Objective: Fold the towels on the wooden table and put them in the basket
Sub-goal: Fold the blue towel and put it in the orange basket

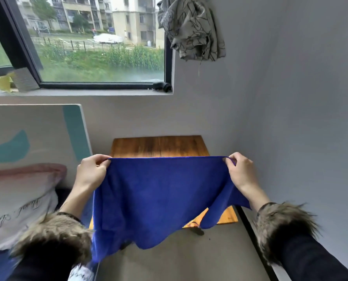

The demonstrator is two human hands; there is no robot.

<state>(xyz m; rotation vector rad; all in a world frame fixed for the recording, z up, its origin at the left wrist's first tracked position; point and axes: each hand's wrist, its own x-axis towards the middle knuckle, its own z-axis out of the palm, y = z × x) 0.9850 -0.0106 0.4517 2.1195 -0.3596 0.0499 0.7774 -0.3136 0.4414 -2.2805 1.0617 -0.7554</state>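
Sleeves: fur-trimmed cuffs [53,236] fill the bottom corners of the frame, dark sleeves behind them
Left hand: left hand [91,171] at centre left, fingers curled over and pinching the towel's top left corner
Right hand: right hand [240,171] at centre right, pinching the top right corner the same way; top edge pulled taut between the two
Towel: blue towel [158,199] held up in the air at frame centre, spread full width, lower hem hanging loose and wavy; it hides most of the surface
Progress: looks like the very start of this one; no fold in it yet; folding and putting away both still to come; basket nowhere in view, and whether other towels wait I cannot tell
Surface: wooden surface [158,146] behind the towel, far edge and lower right corner showing; tucked into a grey wall corner
Room: window [100,43] at upper left; patterned cloth [191,29] hanging at top centre; pillow [18,201] at lower left
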